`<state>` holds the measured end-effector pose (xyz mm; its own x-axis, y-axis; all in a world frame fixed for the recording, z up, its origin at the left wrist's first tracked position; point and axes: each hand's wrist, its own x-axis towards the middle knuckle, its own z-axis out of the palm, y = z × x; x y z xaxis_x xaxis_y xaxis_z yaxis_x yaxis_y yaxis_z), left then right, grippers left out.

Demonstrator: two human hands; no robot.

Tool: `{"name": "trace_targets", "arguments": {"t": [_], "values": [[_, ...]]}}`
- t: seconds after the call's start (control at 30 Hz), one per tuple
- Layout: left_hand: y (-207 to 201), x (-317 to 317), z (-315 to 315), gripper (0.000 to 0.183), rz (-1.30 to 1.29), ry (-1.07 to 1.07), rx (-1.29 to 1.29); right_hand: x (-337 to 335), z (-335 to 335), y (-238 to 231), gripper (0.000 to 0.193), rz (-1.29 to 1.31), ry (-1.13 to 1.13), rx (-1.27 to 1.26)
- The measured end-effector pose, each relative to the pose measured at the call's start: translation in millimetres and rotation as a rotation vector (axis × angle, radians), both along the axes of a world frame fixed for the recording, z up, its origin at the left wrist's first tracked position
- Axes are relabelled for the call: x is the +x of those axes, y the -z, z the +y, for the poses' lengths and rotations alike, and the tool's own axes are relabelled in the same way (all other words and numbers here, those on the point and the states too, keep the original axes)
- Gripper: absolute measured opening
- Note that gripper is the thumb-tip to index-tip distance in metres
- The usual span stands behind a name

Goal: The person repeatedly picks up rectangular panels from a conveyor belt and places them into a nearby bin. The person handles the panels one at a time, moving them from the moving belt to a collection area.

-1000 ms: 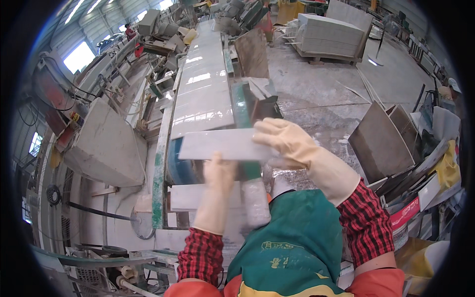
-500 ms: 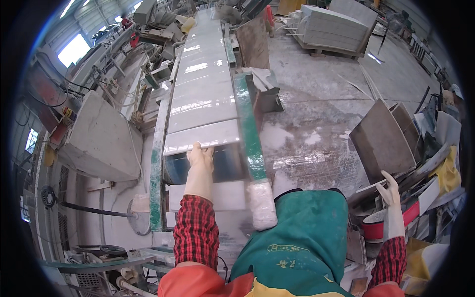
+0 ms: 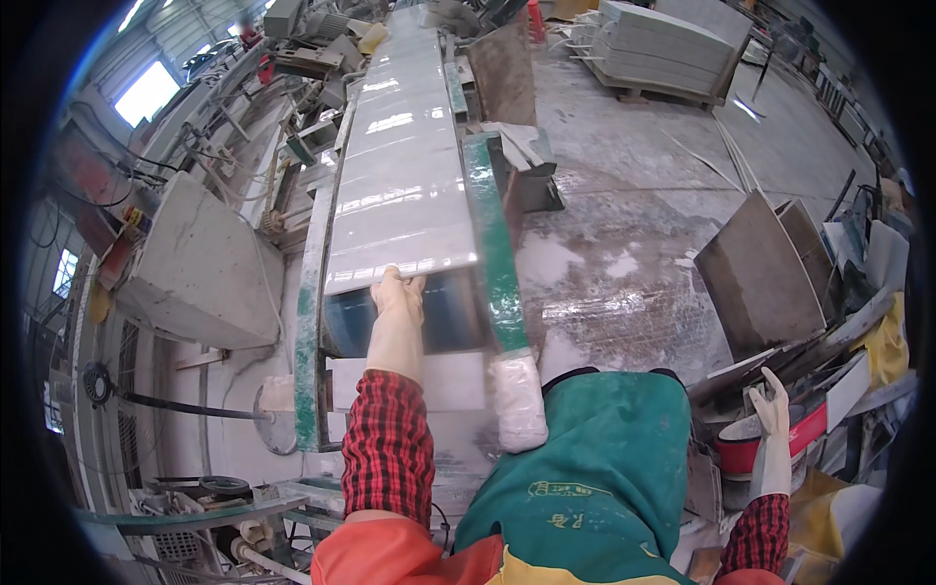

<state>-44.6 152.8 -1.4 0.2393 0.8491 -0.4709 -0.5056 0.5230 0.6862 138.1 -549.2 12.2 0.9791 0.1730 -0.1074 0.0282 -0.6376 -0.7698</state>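
Both stand partly open: left hand (image 3: 397, 299) touching a white slab (image 3: 408, 246), right hand (image 3: 772, 409) empty.

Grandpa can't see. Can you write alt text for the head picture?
A person's gloved left hand touches the nearest of the shiny pale slabs lined along a blue belt; their gloved right hand is near a red-banded container.

Pale slab stack (image 3: 663, 47) on a pallet (image 3: 673, 93), far off; at right, a yellow sheet (image 3: 887, 343), perhaps cloth.
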Motion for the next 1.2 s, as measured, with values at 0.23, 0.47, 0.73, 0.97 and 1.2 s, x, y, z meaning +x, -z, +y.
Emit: {"name": "trace_targets", "arguments": {"t": [0.23, 0.47, 0.73, 0.97, 1.2], "values": [[15, -2, 16, 0.039, 0.029, 0.005, -0.028, -4, 28, -10, 0.059, -0.029, -0.086, -0.057], [-13, -31, 32, 0.027, 0.602, 0.376, 0.047, -15, 5, 4, 0.060, 0.027, -0.067, 0.021], [-12, -30, 15, 0.034, 0.158, 0.233, -0.181, -17, -31, 19, 0.055, -0.111, 0.030, 0.003], [10, -26, -19, 0.044, 0.071, 0.228, 0.192, 2, -95, -12, 0.056, -0.627, 0.323, -0.650], [11, 19, -104, 0.048, 0.554, 0.620, 1.444, 17, -146, 16, 0.058, -0.413, 0.578, -0.986]]}}
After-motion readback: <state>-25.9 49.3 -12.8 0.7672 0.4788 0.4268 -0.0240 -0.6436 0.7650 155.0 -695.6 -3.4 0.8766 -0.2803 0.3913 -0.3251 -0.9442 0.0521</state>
